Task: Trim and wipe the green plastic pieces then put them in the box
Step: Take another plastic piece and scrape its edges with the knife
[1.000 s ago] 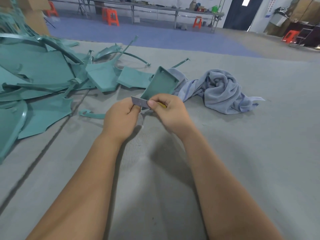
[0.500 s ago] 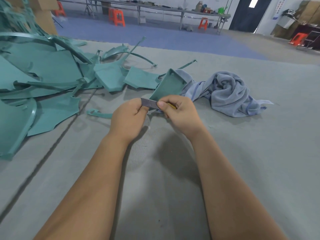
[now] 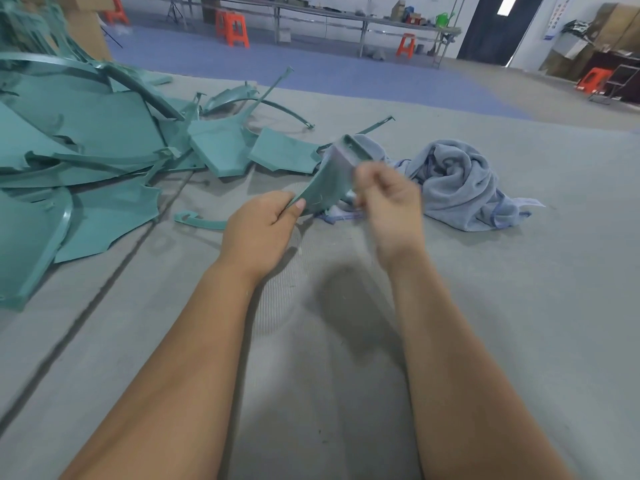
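I see the left hand [image 3: 263, 226] pinching the lower corner of 1 green plastic piece [image 3: 329, 183] between thumb and curled fingers, so that the piece is held above the surface [image 3: 519, 306], tilted up and away from me. The piece is a flat, smooth, matte teal panel with a raised lip along its far edge. The right hand [image 3: 391, 199] sits just beside the panel's right edge, fingers curled inward; it is motion-blurred and I cannot tell what it holds, though a pale grey smear shows against the panel's upper edge. The surface is covered in a grey felt-like material with a fine ribbed weave visible beneath the wrists and a dark seam running diagonally at left. To the left lies a loose pile of green plastic pieces [image 3: 86, 143]: broad curved sheets with jagged edges, thin arched strips and flat trapezoid panels, overlapping one another. 1 small curved offcut [image 3: 199, 220] lies apart on the surface, near the left hand. A crumpled blue-grey towel [image 3: 460, 181] of soft terry texture rests beyond the right hand, partly behind the held panel. In the background I note orange plastic stools [image 3: 232, 27], a long metal-legged table [image 3: 346, 19] and stacked cardboard cartons [image 3: 613, 26] at far right; their contents are not visible.
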Demonstrator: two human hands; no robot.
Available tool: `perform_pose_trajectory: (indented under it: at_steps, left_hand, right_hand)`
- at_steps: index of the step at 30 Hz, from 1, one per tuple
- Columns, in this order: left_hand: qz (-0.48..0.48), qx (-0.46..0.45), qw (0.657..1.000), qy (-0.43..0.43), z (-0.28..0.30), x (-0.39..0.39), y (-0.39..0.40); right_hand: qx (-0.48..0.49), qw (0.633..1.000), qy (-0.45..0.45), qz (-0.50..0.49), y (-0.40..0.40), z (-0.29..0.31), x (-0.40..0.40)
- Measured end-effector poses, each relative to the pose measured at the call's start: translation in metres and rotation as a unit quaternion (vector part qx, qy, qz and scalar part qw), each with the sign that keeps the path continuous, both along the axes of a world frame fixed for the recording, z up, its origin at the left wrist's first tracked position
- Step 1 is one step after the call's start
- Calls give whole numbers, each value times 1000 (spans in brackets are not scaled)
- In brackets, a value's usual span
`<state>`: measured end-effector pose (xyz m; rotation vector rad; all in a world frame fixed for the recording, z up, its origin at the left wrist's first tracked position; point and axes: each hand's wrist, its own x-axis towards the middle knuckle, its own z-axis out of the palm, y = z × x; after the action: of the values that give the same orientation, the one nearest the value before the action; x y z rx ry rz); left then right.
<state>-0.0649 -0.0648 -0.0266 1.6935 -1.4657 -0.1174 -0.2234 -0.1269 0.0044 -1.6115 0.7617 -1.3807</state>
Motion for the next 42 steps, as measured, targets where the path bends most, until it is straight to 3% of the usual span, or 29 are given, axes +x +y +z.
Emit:
perform_pose_trajectory:
  at_steps: [3,10,15,22,29,42]
  left_hand:
    - [-2,1,1000,1,2,-2,3]
    - [17,-41,993,-106,2,-1,2]
    - [46,-21,991,-124,-1,-4,-2]
    - [32,-11,993,-115,-1,-4,-3]
    - [31,-9,993,-112,-3,-4,-5]
    - [41,-15,993,-109,-2,-5,-8]
  right_hand:
    - [-34,998,-26,-50,-7,3,-16]
    - [59,996,-45,-44,-7,-3,-15]
    - [73,995,-55,-31,-1,2,-8]
    - [66,995,-55,-50,4,15,5]
    - [-24,998,4,-63,2,18,4]
    - [-17,996,10,-91,-6,25,3]
